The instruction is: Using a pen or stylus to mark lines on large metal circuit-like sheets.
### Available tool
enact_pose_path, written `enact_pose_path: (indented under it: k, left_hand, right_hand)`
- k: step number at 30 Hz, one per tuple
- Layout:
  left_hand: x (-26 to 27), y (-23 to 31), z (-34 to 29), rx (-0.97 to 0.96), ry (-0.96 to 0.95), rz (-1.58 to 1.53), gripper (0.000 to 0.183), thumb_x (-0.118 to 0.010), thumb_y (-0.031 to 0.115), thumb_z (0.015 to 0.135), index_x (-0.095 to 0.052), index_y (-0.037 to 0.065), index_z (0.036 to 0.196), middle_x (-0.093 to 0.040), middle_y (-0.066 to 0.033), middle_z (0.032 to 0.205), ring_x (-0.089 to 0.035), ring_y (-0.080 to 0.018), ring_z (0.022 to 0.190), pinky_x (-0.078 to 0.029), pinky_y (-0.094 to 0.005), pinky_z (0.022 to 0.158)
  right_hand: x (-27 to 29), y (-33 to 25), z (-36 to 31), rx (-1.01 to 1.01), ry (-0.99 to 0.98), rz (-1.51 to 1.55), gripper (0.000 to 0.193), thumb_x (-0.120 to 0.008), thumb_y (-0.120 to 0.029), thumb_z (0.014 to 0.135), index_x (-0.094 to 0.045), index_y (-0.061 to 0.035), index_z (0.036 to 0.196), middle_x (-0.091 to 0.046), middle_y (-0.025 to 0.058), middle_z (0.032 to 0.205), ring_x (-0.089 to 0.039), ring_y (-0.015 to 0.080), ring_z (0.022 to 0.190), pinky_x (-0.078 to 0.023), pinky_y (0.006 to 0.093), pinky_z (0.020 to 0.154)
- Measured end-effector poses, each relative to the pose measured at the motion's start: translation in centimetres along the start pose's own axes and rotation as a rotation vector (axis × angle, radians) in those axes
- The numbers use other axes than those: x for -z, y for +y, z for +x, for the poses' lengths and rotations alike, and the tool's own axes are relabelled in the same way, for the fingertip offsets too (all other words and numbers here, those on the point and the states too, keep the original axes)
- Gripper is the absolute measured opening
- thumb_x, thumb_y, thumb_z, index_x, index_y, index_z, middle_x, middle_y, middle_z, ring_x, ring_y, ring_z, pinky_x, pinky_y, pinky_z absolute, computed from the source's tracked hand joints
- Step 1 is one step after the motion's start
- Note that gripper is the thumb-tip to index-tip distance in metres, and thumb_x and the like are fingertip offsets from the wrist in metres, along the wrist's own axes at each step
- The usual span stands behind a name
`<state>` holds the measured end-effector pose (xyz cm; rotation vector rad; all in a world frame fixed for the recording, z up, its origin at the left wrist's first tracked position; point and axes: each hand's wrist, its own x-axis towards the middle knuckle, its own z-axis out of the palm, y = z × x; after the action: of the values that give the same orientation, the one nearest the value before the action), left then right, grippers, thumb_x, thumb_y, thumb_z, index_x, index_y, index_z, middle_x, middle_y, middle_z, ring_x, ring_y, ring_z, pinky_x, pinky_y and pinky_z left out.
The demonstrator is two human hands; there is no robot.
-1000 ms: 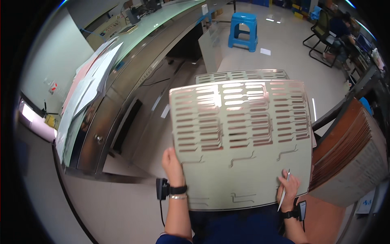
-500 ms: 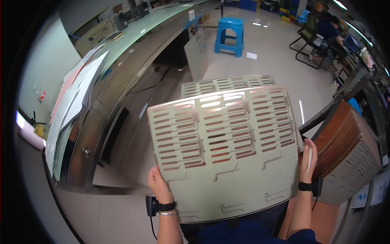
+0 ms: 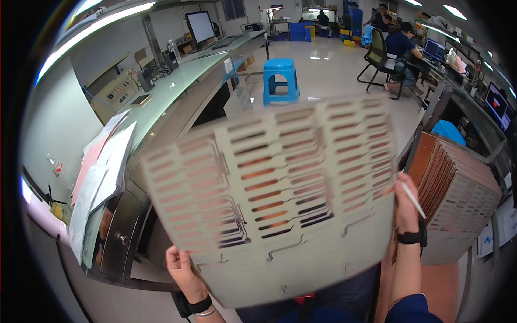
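Observation:
A large printed circuit board panel (image 3: pixel 277 245), pale grey-green with rows of copper-coloured strips, is held up in front of me, tilted and blurred along its far edge. My left hand (image 3: pixel 184 273) is closed on its lower left edge. Gripping the right edge, my right hand (image 3: pixel 407 209) also has a slim white pen-like stick (image 3: pixel 413 200) between its fingers. Part of each hand's grip is hidden by the panel. Close to the right hand stands a stack of similar panels (image 3: pixel 458 202), seen from its copper-coloured edges.
At the left runs a glass-topped bench (image 3: pixel 177 78) with loose papers (image 3: pixel 105 167), a monitor (image 3: pixel 200 27) and a drawer (image 3: pixel 121 237). A blue stool (image 3: pixel 281 81) stands ahead on the floor. A metal rack (image 3: pixel 439 105) rises beside the stack. A seated person (image 3: pixel 401 46) works farther right.
The panel has swung left and tilted, its left edge moving outward with my left hand. The second panel seen behind it is out of sight. My view has lifted, showing more of the room.

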<state>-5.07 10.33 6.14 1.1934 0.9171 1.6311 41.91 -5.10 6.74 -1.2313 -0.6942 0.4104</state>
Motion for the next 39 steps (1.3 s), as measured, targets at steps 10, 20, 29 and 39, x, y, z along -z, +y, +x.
enact_pose_path:
  k: [10, 20, 29, 39]
  left_hand:
    - [-2.6, 2.0, 2.7, -0.637, -0.348, 0.568, 0.016, -0.07, -0.001, 0.075, -0.07, 0.002, 0.091, -0.069, -0.0113, 0.095, -0.063, -0.0251, 0.09, -0.05, -0.0321, 0.079]
    - [-2.9, -2.8, -1.7, 0.169, -0.341, 0.371, 0.032, -0.066, 0.003, 0.086, -0.061, -0.009, 0.116, -0.067, -0.0113, 0.106, -0.064, -0.0149, 0.094, -0.051, -0.0269, 0.083]
    - [-2.9, -3.0, -3.3, 0.757, -0.363, -0.553, 0.042, -0.04, 0.013, 0.103, -0.034, 0.0, 0.142, -0.047, -0.0136, 0.139, -0.053, -0.0213, 0.121, -0.049, -0.0342, 0.1]
    - [0.7, -5.5, -3.7, 0.655, -0.21, -0.352, 0.046, -0.045, 0.016, 0.102, -0.033, 0.002, 0.144, -0.049, -0.0124, 0.139, -0.052, -0.0209, 0.123, -0.045, -0.0349, 0.104]
  right_hand:
    - [1.6, -0.9, 5.3, 0.201, 0.057, 0.664, 0.035, -0.056, -0.021, 0.098, -0.05, -0.007, 0.13, -0.054, 0.0083, 0.135, -0.049, 0.0193, 0.126, -0.036, 0.0407, 0.109]
    - [0.5, 5.5, -1.0, -0.167, 0.068, 0.641, 0.037, -0.054, -0.023, 0.099, -0.046, -0.0069, 0.132, -0.05, 0.0106, 0.138, -0.049, 0.0214, 0.127, -0.038, 0.0405, 0.109]
    - [1.9, 4.8, -1.7, -0.192, 0.056, 0.591, 0.039, -0.052, -0.025, 0.1, -0.044, -0.0069, 0.133, -0.047, 0.0127, 0.142, -0.048, 0.0233, 0.129, -0.039, 0.0404, 0.11]
    - [10.2, 5.3, -2.8, -0.435, -0.347, 0.241, 0.035, -0.046, -0.022, 0.101, -0.045, -0.0033, 0.131, -0.048, 0.0203, 0.139, -0.052, 0.0279, 0.126, -0.046, 0.0351, 0.101]
